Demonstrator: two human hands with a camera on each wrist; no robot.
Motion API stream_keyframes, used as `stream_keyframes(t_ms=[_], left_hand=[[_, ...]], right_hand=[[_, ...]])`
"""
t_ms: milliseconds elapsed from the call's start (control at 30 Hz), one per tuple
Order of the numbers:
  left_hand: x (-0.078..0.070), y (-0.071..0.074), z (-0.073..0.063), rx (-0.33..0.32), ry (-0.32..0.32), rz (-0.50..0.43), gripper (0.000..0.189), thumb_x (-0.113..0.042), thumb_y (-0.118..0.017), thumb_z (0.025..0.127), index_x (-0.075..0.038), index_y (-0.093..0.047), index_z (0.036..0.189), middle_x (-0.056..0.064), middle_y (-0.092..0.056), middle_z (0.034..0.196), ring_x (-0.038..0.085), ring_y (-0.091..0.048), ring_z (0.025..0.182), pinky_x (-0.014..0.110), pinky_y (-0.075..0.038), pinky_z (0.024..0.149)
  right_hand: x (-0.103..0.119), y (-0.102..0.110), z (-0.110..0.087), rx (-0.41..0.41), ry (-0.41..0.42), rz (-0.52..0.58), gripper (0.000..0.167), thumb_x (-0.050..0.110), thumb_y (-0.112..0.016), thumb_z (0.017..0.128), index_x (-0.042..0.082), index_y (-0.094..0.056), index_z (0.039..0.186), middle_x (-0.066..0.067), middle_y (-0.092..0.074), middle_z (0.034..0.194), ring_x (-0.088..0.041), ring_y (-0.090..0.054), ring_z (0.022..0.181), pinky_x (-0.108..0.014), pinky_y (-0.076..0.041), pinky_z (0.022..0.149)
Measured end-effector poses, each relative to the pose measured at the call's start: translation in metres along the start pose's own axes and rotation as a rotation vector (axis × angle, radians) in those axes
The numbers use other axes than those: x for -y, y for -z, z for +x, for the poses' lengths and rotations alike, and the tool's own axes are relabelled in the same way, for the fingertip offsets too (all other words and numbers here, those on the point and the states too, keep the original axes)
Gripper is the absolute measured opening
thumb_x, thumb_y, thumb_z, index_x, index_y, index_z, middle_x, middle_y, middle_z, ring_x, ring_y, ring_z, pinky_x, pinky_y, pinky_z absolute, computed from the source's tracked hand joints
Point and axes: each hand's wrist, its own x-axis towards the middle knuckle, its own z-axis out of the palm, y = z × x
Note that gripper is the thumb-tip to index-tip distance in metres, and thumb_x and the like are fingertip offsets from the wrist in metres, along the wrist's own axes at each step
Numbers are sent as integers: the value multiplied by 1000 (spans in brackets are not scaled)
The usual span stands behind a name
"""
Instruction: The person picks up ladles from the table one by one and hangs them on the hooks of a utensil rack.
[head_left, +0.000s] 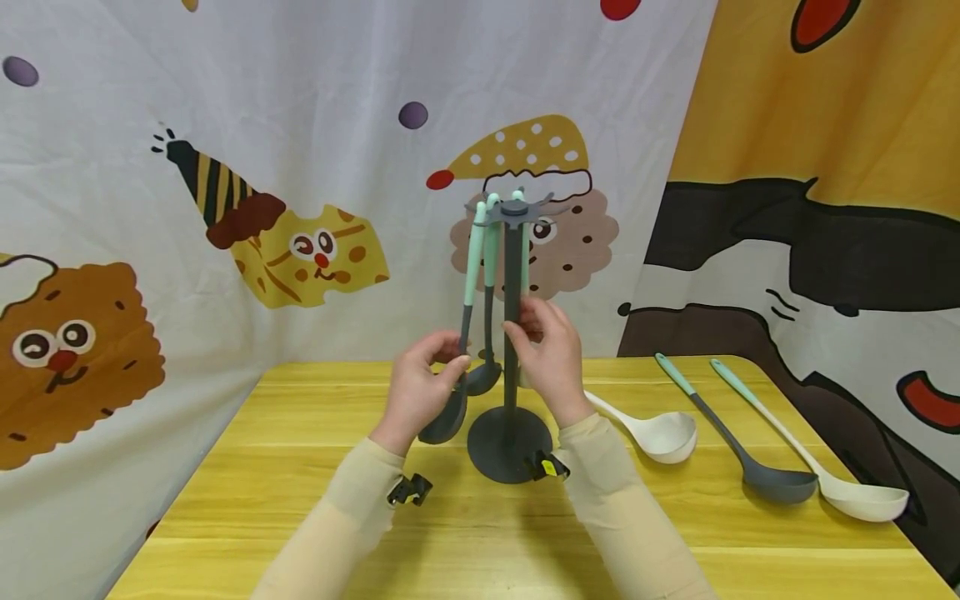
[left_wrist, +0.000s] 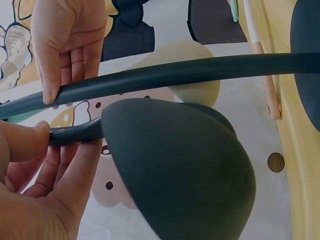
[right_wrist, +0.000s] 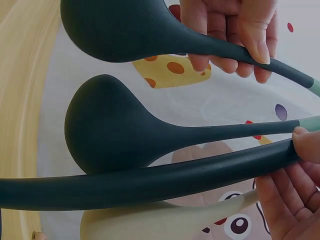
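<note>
A dark grey utensil stand [head_left: 512,333] stands upright with several ladles hanging from its top ring. My left hand [head_left: 423,385] pinches the lower handle of the leftmost dark grey, mint-ended ladle [head_left: 444,419], just above its bowl, as the left wrist view shows closely. Its mint end is at the ring. My right hand [head_left: 551,350] holds the post between thumb and fingers, about halfway up. Another dark grey ladle [right_wrist: 107,127] hangs between the left hand and the post. Behind the post hangs a cream ladle [right_wrist: 125,222], mostly hidden in the head view by the right hand.
To the right on the wooden table [head_left: 315,500] lie a white ladle [head_left: 663,437], a dark grey ladle [head_left: 780,483] and a cream ladle [head_left: 862,500] with mint handle ends. The stand's round base [head_left: 510,467] rests mid-table. A cartoon-printed curtain [head_left: 330,125] hangs behind.
</note>
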Motion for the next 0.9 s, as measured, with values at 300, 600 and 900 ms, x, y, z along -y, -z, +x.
stream_keyframes(t_ms=[300,600,900], left_hand=[[2,-6,-1,5,26,-12,14,-4,-73,90,-3,-69,103,6,-68,90,22,-67,85,38,-59,75],[2,2,0,11,61,-3,31,-11,-71,92,-6,-65,123,7,-69,104,22,-66,96,41,-56,87],[0,20,12,59,19,-52,44,-23,-57,102,-3,-50,141,14,-61,130,28,-57,118,47,-47,100]], right_hand=[[-1,-1,0,-2,5,-9,26,8,-74,89,1,-66,113,-12,-62,97,-25,-64,83,-39,-56,74],[-1,-2,0,-5,4,-26,25,7,-74,89,1,-66,112,-13,-62,96,-25,-64,82,-39,-57,74],[0,-1,-1,-6,1,-9,27,8,-75,89,1,-66,113,-13,-62,96,-26,-64,82,-40,-56,74]])
